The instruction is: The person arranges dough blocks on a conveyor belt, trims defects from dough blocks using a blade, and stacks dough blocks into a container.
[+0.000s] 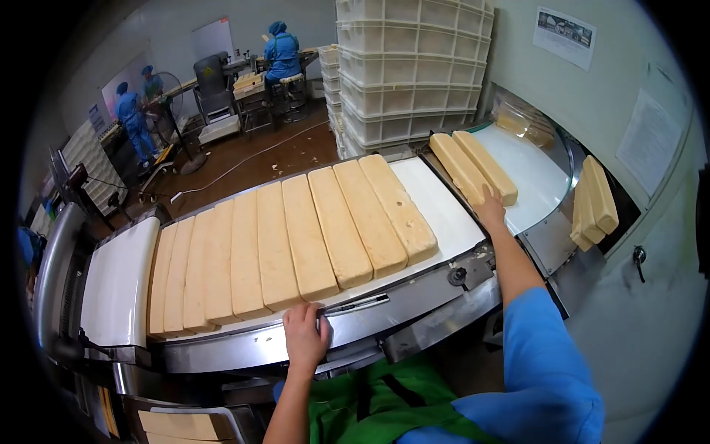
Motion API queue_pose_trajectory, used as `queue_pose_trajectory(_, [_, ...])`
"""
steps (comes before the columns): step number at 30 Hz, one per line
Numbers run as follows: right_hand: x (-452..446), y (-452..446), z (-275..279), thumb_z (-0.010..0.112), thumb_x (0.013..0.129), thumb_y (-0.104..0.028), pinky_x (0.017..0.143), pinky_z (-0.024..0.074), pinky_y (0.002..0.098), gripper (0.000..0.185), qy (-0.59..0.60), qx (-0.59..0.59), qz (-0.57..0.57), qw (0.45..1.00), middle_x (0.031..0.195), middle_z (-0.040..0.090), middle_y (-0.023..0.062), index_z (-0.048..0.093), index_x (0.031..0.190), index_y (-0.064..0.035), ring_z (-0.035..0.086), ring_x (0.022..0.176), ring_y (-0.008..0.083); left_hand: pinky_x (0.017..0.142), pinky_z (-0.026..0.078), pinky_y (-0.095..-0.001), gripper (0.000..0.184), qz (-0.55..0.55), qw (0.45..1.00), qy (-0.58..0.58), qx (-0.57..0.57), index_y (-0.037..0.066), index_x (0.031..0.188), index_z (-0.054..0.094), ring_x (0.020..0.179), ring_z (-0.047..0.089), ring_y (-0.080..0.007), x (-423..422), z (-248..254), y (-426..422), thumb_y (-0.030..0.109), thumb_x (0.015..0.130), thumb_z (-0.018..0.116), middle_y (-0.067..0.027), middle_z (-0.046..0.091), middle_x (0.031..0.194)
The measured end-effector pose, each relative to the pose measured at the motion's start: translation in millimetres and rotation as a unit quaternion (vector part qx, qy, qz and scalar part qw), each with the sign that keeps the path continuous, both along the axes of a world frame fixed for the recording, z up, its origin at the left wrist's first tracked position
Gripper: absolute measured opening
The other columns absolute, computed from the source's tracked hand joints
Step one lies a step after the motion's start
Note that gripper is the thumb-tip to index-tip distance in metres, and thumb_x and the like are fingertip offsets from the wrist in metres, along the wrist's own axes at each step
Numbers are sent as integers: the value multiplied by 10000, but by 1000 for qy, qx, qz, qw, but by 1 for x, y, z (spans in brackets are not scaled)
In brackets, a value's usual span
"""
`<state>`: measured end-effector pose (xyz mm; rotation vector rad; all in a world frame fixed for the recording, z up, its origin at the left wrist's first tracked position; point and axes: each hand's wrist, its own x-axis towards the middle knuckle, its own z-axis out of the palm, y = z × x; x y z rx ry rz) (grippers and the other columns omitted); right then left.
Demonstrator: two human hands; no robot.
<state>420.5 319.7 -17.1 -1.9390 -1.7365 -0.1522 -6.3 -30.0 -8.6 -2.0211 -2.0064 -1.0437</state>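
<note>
A row of several long pale-yellow blocks (pixel 299 237) lies side by side across a white conveyor belt (pixel 436 200). My left hand (pixel 305 333) is at the belt's front edge, its curled fingertips at the near end of one block; whether they grip it I cannot tell. My right hand (pixel 489 209) reaches to the upper right, fingers apart, touching the near end of a block (pixel 457 166). A second block (pixel 484 166) lies beside that one, to its right. Both lie at the edge of a round white surface (pixel 536 174).
Stacked white crates (pixel 414 74) stand behind the belt. More blocks (pixel 595 196) lean at the right, near a wall panel (pixel 621 96). A metal rail (pixel 237 355) runs along the front. People in blue (pixel 282 55) work in the background, near a fan (pixel 174 111).
</note>
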Motion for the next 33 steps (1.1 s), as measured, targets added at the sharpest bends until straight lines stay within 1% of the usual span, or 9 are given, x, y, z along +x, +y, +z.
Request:
queue_pose_trajectory(2, [-5,-4,2,737,732,-281,1007,402,503,765,1,-15,4,1000,1440,324,202,403,1406,-138,322,1318,434,903,390,-435,239,1,1000,-4,19,38,1019,614,938,549,-316,2,-1,2,96,787,625,-131,585,957])
queue_pose_trajectory(6, [-32,-53,26,740,716,-264,979,420,491,695,-11,-10,35,999,1324,394,233,447,1326,-105,395,1237,444,904,390,-435,239,-1,1000,-4,27,32,1018,614,935,550,-316,3,-2,2,98,788,625,-133,584,954])
queue_pose_trajectory(9, [-53,-90,30,756,678,-216,920,440,482,576,-11,-19,97,995,1126,442,255,466,1141,-33,508,1025,455,917,393,-440,269,2,1000,-2,12,25,1029,611,959,553,-313,2,-1,2,103,773,641,-137,591,982])
queue_pose_trajectory(13, [-66,-103,11,753,669,-189,912,441,475,567,25,31,90,995,1114,458,239,478,1138,-28,508,1036,444,917,388,-442,268,0,1000,-5,16,27,1040,610,948,550,-316,1,-2,0,109,785,633,-138,584,967])
queue_pose_trajectory(18, [-83,-112,4,745,660,-142,910,438,453,547,55,100,276,954,1141,491,196,512,1144,-37,502,1067,402,914,384,-444,250,6,1000,-6,27,35,1036,611,942,545,-317,2,-3,2,114,800,622,-135,577,950])
queue_pose_trajectory(23, [-108,-121,23,766,662,-162,988,426,394,627,93,14,330,939,1216,475,206,492,1206,-16,492,1149,390,934,378,-444,252,5,1000,-4,5,39,1043,611,963,542,-315,4,-3,1,119,804,621,-130,576,966])
queue_pose_trajectory(27, [-104,-124,21,769,673,-190,985,432,399,700,87,29,339,936,1221,470,214,467,1287,-44,500,1135,390,936,379,-443,258,1,1000,2,11,40,1046,609,968,540,-313,4,-3,0,114,800,624,-130,574,973])
queue_pose_trajectory(29, [-108,-130,34,775,683,-237,982,437,397,719,74,-61,318,943,1231,452,211,484,1320,-70,504,1136,383,952,380,-447,307,2,1000,-3,1,20,1064,602,1017,536,-323,5,-5,1,110,773,639,-150,578,1023])
queue_pose_trajectory(33, [-110,-119,36,789,676,-283,978,441,392,657,55,-84,313,945,1231,433,203,569,1267,-95,503,1136,378,955,377,-448,304,1,1000,4,4,16,1062,602,1009,537,-324,6,-3,2,109,775,636,-152,580,1014])
